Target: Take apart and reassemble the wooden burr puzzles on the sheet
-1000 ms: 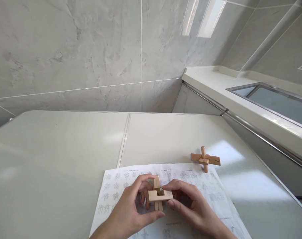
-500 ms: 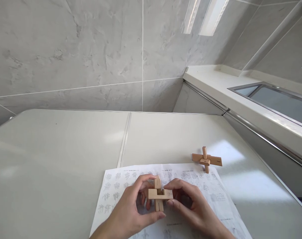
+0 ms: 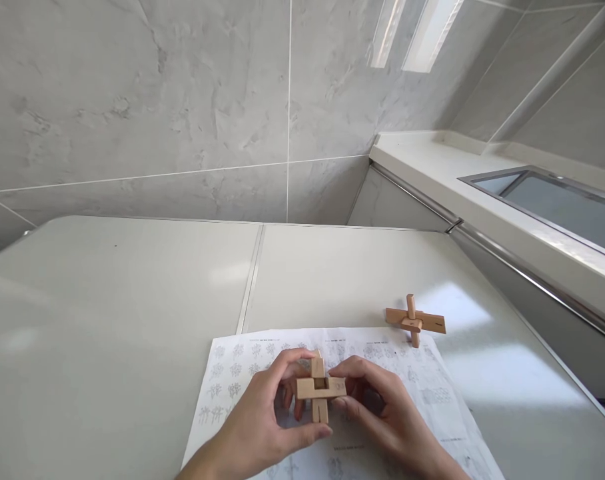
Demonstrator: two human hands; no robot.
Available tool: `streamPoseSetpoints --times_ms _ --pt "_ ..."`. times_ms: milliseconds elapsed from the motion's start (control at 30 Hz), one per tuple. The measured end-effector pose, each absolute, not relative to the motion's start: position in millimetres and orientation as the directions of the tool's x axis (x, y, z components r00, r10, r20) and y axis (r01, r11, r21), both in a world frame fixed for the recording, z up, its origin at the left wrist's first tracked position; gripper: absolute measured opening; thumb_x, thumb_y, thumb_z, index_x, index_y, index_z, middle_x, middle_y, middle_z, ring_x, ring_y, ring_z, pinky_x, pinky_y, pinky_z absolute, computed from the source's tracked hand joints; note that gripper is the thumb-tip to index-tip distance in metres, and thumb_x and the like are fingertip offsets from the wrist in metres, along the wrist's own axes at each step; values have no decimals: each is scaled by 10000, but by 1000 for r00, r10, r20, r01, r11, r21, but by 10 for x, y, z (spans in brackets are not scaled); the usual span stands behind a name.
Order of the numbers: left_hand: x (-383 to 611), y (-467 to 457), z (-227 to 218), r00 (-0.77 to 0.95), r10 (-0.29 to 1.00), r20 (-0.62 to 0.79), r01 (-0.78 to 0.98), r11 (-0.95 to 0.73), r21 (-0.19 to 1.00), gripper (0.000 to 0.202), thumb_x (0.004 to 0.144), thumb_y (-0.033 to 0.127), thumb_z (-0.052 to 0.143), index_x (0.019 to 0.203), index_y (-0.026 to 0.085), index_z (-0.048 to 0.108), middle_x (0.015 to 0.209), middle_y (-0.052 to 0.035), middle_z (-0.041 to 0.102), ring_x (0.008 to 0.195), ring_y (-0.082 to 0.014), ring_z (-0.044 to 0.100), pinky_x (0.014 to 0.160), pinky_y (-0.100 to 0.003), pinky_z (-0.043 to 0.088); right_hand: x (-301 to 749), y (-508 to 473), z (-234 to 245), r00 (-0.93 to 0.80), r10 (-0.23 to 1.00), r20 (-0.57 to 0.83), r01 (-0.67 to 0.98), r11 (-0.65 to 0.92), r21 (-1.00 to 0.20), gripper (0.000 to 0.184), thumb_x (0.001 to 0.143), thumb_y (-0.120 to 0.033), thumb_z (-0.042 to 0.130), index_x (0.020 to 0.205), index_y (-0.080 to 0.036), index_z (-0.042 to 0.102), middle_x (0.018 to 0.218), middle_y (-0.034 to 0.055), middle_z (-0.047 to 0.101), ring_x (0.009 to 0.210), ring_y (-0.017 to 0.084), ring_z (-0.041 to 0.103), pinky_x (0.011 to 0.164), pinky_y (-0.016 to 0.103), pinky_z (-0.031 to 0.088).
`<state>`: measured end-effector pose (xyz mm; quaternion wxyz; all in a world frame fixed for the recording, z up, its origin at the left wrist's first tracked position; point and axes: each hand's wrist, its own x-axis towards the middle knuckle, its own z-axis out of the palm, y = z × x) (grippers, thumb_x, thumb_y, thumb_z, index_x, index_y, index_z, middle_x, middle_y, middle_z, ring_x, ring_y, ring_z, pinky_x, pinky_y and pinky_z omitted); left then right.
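Observation:
Two notched wooden puzzle pieces form a cross (image 3: 307,388) between my hands, above a printed sheet (image 3: 352,433). My left hand (image 3: 262,417) grips the upright piece, index finger at its top end and thumb at its bottom end. With thumb and index finger, my right hand (image 3: 390,413) pinches the right end of the crosswise piece. A square notch shows open at the middle of the cross. The other fingers of both hands are partly hidden. Beyond the right hand, another wooden puzzle assembly (image 3: 413,321) lies at the sheet's far right edge.
The sheet carries rows of small line drawings and lies on a pale table (image 3: 132,333) with a seam across it. A grey tiled wall (image 3: 182,100) rises behind. At the right stands a white counter (image 3: 422,167) with an inset glass-like panel.
The crosswise piece seems to have shifted slightly against the upright one, so the notch looks a little different. Both hands keep their grip. The view has moved slightly.

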<state>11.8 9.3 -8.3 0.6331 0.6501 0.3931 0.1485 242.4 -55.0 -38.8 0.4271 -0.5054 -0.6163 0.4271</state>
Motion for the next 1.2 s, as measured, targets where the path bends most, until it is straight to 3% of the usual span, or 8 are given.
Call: streamPoseSetpoints --times_ms 233,467,867,1200 --pt "111 88 -105 649 697 -306 360 73 930 667 849 456 855 1417 402 509 1022 -8 690 805 -201 529 792 -372 530 2408 -547 -402 -92 981 170 352 191 -916 133 1047 -311 651 1163 -272 700 939 40 749 680 166 637 576 268 507" --pt "112 101 -92 662 695 -282 331 67 941 638 834 473 872 1374 393 544 977 7 656 800 -193 536 793 -359 530 2394 -556 -433 -75 976 205 383 218 -898 142 1061 -324 635 1175 -267 697 931 46 751 672 170 652 573 270 533" --pt "107 126 -58 683 669 -294 303 107 947 659 798 461 923 1346 353 574 920 30 640 797 -180 545 777 -326 491 2384 -554 -434 -89 925 369 480 364 -798 232 1047 -152 583 1225 -289 637 974 23 741 622 142 663 522 240 533" --pt "121 129 -24 693 662 -285 291 104 951 626 801 446 920 1315 342 578 896 41 644 778 -170 543 754 -313 463 2397 -557 -436 -114 928 353 482 363 -797 219 1051 -157 565 1220 -280 629 975 29 731 637 143 661 541 245 533"
